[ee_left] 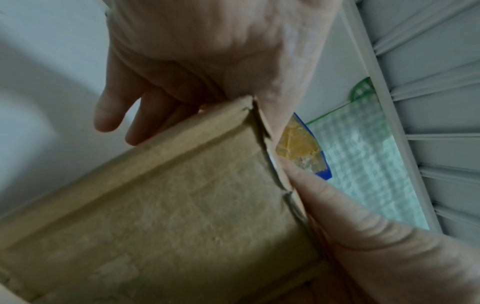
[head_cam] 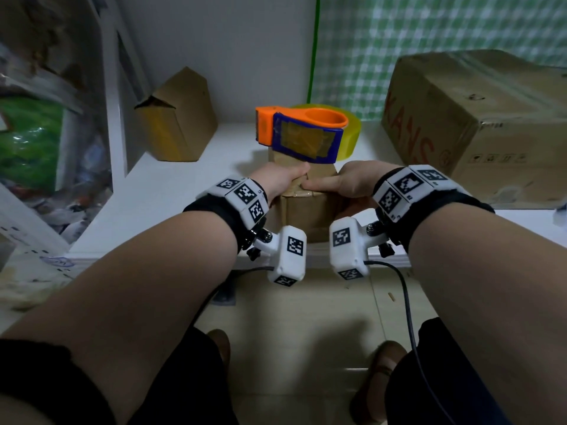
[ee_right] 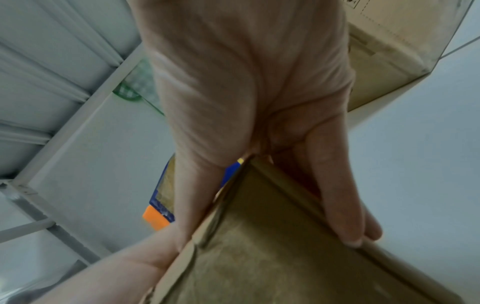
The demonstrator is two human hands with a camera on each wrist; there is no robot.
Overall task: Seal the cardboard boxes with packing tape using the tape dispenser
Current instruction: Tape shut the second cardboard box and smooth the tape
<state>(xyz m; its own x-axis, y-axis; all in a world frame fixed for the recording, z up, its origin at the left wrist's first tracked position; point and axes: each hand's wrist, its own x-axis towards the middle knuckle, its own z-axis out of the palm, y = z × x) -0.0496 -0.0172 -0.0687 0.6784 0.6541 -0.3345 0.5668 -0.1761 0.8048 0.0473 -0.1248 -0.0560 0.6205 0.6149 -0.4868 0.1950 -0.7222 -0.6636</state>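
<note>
A small brown cardboard box (head_cam: 303, 210) stands on the white table (head_cam: 159, 194) straight ahead. My left hand (head_cam: 285, 182) grips its left top edge, thumb on top and fingers down the side. My right hand (head_cam: 352, 184) grips the right top edge the same way. The two thumbs almost meet over the closed flaps. An orange and blue tape dispenser (head_cam: 306, 136) with a yellowish tape roll (head_cam: 351, 133) rests on the far part of the box top. The left wrist view shows the left hand (ee_left: 192, 82) at the box (ee_left: 168, 205) corner, the right wrist view the right hand (ee_right: 259, 123) over the box (ee_right: 272, 257).
A large taped cardboard box (head_cam: 478, 124) with red letters fills the table's right side. A smaller box (head_cam: 181, 118) leans at the back left. Bags and clutter (head_cam: 30, 142) lie left of the table. A black cable (head_cam: 408, 302) hangs below the right wrist.
</note>
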